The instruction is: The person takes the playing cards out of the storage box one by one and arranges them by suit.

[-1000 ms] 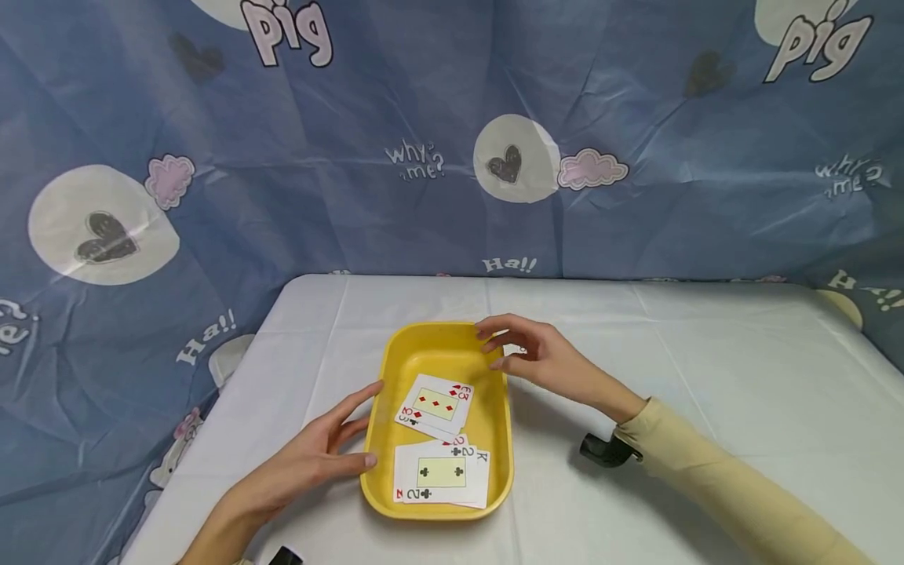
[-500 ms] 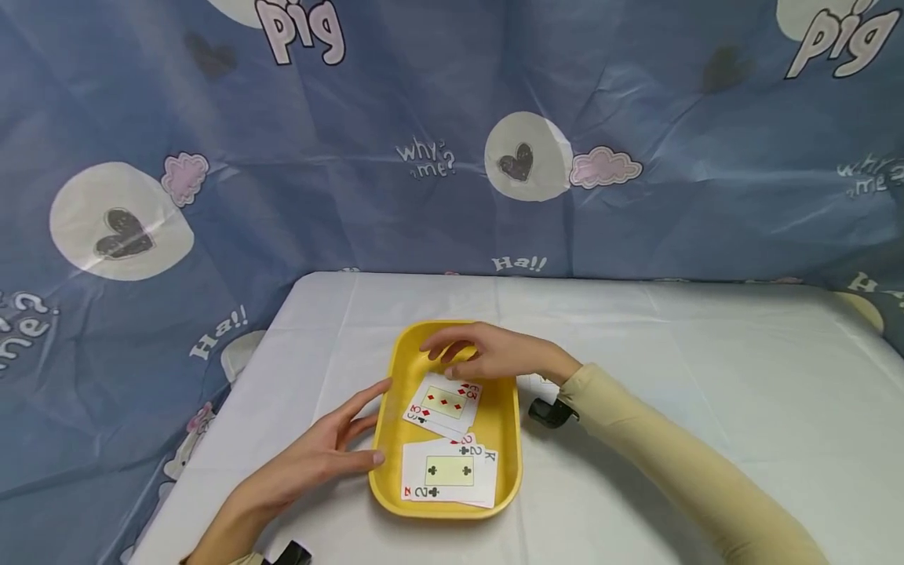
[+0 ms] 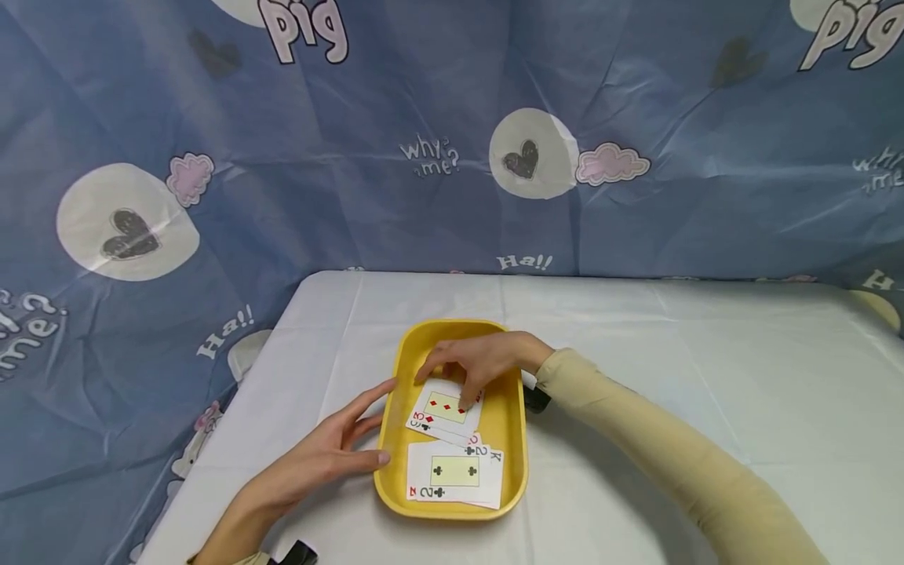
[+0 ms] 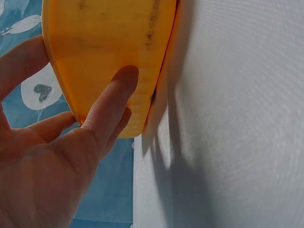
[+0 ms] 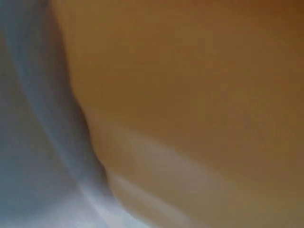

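Observation:
My right hand reaches over the far end of a yellow plastic tray. Its fingertips and thumb, spread apart, come down on the upper playing cards, topped by a three of diamonds. Nearer in the same tray lies a second pile of playing cards, with a two of clubs uppermost. At the tray's left side, my left hand rests spread fingers against the rim and outer wall. In the left wrist view, the thumb of this hand lies straight against the tray wall. The right wrist view is blurred.
A white cloth covers the table, and a blue printed curtain hangs behind it. A black wrist device sits by the tray's right side, below the right cuff. Beside it a small white edge shows, mostly hidden.
My right hand has moved left from the tray's right rim, over the far end and down to the upper cards. The left hand keeps its place at the tray's side.

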Available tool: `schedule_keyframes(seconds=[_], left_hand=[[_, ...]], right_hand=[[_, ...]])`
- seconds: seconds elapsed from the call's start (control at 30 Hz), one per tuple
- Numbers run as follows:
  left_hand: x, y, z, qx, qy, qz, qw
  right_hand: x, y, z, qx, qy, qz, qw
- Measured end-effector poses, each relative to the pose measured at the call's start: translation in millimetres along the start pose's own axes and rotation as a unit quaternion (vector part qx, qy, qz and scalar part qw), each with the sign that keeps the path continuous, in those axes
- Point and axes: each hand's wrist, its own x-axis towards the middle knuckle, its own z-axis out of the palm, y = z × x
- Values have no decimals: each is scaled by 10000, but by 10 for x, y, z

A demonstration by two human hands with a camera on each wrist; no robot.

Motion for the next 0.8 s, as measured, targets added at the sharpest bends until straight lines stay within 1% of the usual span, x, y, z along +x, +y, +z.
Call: schedule_keyframes(seconds=[0.17, 0.3, 0.37, 0.5, 0.57, 0.7, 0.8], left_hand=[[8, -13, 11, 4, 13, 16, 10000], [7, -19, 17, 22, 45, 15, 10000], [8, -22, 19, 43, 49, 18, 10000], [15, -29, 16, 44, -8, 82, 10000], [18, -32, 10, 42, -52, 158, 9999], [21, -36, -8, 61, -108, 286, 9995], [21, -38, -14, 83, -116, 293, 9995]], right_hand=[[33, -19, 37, -389, -38, 143, 9991], [33, -28, 67, -382, 92, 232, 9990], [33, -28, 86, -394, 215, 162, 9989], [45, -9, 114, -578, 667, -228, 9958], [51, 2, 118, -661, 975, -328, 9925], [45, 16, 106, -466, 1520, -309, 9868], [26, 24, 99, -181, 1797, -405, 9827]])
